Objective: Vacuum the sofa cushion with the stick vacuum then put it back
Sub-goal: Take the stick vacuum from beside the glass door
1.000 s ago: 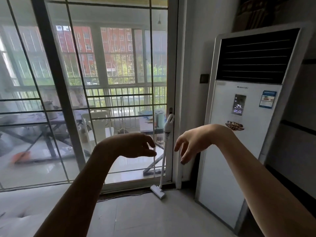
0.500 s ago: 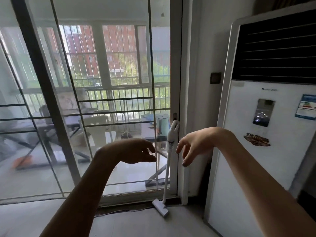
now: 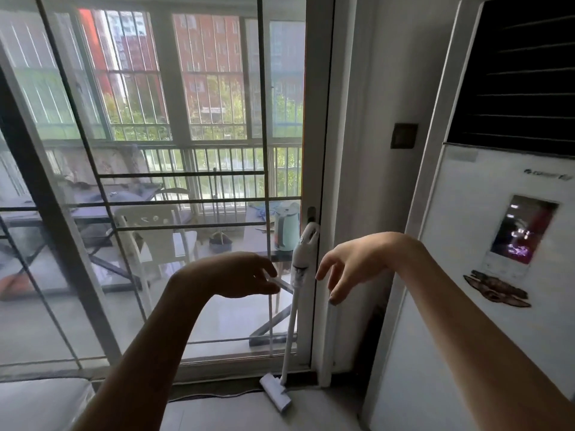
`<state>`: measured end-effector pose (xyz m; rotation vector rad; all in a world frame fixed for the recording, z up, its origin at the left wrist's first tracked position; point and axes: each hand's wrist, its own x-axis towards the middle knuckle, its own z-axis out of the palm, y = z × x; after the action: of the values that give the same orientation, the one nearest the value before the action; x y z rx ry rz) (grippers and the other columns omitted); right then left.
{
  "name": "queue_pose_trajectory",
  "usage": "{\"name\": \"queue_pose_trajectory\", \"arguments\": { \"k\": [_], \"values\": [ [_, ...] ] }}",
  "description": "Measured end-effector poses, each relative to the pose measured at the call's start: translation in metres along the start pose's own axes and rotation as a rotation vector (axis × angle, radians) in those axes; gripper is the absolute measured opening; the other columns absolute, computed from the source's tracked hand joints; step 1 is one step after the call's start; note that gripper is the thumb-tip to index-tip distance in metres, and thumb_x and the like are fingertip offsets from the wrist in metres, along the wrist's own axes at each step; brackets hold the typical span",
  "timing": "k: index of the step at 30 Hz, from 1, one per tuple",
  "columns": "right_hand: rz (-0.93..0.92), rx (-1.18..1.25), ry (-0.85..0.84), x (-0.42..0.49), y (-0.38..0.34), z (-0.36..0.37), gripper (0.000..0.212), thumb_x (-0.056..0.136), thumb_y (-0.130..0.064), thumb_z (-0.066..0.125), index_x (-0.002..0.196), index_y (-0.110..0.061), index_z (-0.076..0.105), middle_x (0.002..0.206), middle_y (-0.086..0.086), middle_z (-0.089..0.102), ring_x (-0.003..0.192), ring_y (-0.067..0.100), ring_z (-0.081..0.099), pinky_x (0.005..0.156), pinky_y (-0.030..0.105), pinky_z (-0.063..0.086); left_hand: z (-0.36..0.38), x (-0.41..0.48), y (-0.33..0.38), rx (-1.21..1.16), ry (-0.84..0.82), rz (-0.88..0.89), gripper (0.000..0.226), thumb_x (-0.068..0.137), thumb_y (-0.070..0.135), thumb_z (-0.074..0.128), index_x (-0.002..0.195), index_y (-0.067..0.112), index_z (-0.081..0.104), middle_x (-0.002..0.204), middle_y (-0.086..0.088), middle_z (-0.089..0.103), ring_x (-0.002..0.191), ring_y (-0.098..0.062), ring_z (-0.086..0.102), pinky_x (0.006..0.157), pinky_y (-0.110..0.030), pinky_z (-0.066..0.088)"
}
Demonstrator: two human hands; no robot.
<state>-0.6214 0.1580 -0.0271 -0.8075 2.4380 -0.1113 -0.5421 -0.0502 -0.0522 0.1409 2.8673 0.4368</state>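
A white stick vacuum [image 3: 300,269] stands upright, leaning against the door frame, its floor head [image 3: 275,396] on the tiles. My left hand [image 3: 239,275] hangs just left of its body, fingers loosely curled and empty. My right hand [image 3: 348,265] hovers just right of the vacuum, fingers apart and pointing down, holding nothing. Neither hand touches the vacuum. A pale sofa cushion [image 3: 40,402] shows at the bottom left corner.
A glass sliding door [image 3: 149,188] with dark bars fills the left and centre; a balcony with a chair, tables and a kettle lies behind it. A tall white floor air conditioner [image 3: 485,244] stands close on the right. A dark wall switch [image 3: 404,135] sits beside it.
The view has moved closer to the vacuum and the door. Both hands have stayed raised on either side of the vacuum, and it now appears larger and nearer to them.
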Motion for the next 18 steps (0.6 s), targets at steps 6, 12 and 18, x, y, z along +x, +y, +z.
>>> {"name": "queue_pose_trajectory", "arguments": {
  "k": [6,12,18],
  "values": [
    [0.006,0.024,-0.002,0.076,0.036,-0.036,0.057,0.081,-0.031,0.077,0.133,-0.023,0.056,0.121,-0.002,0.070,0.109,0.013,0.067,0.102,0.038,0.050,-0.014,0.083,-0.032,0.000,-0.016,0.014,0.045,0.096,0.034,0.054,0.138,0.021,0.049,0.133,-0.001,0.058,0.119,-0.013,0.057,0.094,-0.021,0.044],
    [0.042,0.039,-0.026,0.154,0.062,-0.074,0.058,0.080,-0.032,0.077,0.133,-0.025,0.055,0.120,-0.003,0.071,0.107,0.010,0.067,0.102,0.038,0.050,-0.032,0.166,-0.077,-0.026,-0.011,0.030,0.043,0.095,0.033,0.055,0.135,0.021,0.050,0.132,-0.001,0.059,0.118,-0.014,0.057,0.100,-0.027,0.048],
    [0.068,0.077,-0.036,0.236,0.076,-0.116,0.057,0.082,-0.030,0.076,0.134,-0.023,0.054,0.103,-0.016,0.068,0.106,0.011,0.066,0.103,0.037,0.049,-0.045,0.247,-0.118,-0.082,-0.041,0.077,0.042,0.094,0.033,0.056,0.134,0.019,0.052,0.131,-0.001,0.060,0.117,-0.014,0.058,0.095,-0.025,0.047]
  ]
}}
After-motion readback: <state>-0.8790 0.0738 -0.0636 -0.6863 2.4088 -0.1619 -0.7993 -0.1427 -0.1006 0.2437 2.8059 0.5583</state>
